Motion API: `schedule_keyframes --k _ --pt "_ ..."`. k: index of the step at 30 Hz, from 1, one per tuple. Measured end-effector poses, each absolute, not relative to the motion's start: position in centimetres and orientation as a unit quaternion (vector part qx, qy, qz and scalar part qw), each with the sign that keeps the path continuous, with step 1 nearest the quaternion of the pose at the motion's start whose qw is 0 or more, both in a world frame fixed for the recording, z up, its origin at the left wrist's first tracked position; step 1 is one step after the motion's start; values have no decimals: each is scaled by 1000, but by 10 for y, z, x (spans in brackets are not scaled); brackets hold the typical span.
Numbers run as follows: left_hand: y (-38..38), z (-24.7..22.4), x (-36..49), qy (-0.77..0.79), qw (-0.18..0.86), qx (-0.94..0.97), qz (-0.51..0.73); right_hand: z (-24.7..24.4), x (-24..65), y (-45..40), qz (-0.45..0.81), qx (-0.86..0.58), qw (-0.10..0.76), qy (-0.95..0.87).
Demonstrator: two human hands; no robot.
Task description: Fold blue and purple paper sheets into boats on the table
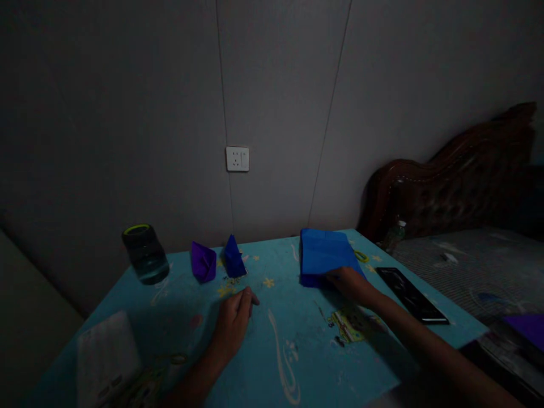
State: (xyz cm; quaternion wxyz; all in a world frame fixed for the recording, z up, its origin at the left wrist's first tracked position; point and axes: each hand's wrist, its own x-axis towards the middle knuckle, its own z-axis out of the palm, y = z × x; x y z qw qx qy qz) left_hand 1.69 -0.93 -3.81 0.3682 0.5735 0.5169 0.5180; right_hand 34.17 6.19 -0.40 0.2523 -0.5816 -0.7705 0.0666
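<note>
My right hand (346, 282) reaches across the table to the near edge of a blue paper stack (325, 251), its fingers closed together on that edge. Most of the stack lies flat beyond the hand. My left hand (238, 310) rests on the blue patterned tablecloth with its fingers curled; whether anything is inside them is hidden. Behind the left hand stand a folded purple paper piece (203, 262) and a folded dark blue paper piece (233, 259), side by side.
A water cup (147, 255) with a yellow-green rim stands at the table's back left. A white packet (107, 360) lies at the front left. To the right are a dark flat device (410, 296) and a yellow-green ring-shaped item (361, 256). A bed with a bottle (396, 233) is beyond.
</note>
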Motion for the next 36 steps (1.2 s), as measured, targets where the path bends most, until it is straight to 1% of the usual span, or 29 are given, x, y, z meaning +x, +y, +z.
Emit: schedule_keyframes --k 3,7,10,12,15,18,20,21,24,26,28,30,31,33,34,36 --pt "-14 -33 18 482 399 606 491 3 333 49 22 -613 231 -756" --pt "-26 -30 23 379 501 629 459 5 298 7 6 -600 217 -770" --pt "-40 -35 27 331 585 607 424 1 259 -27 51 -488 240 -838" --pt "-45 -37 28 345 603 587 416 1 235 -41 94 -429 262 -859" --pt "-42 -35 30 401 545 567 469 6 210 -46 136 -354 302 -875" --pt "-28 -27 29 453 474 529 539 17 204 -39 164 -283 297 -897" --pt "-19 -21 25 487 446 503 558 23 211 -28 146 -248 283 -915" --pt "-16 -19 22 501 435 496 560 26 217 -21 117 -235 291 -920" --pt "-10 -12 8 530 401 487 566 31 242 13 22 -249 365 -897" --pt "-9 -8 -2 543 380 479 575 30 260 42 11 -333 443 -832" --pt "-8 -2 -9 545 364 472 590 25 276 68 67 -409 510 -754" --pt "-6 2 -12 536 350 468 609 15 289 85 224 -447 533 -682" --pt "-4 4 -13 534 340 469 616 8 294 89 318 -455 516 -653" --pt "-2 5 -14 542 317 468 622 -4 300 90 458 -447 468 -609" --pt "-1 4 -14 551 303 468 621 -8 301 88 512 -436 435 -599" --pt "0 3 -14 572 279 465 616 -13 299 80 579 -415 387 -586"
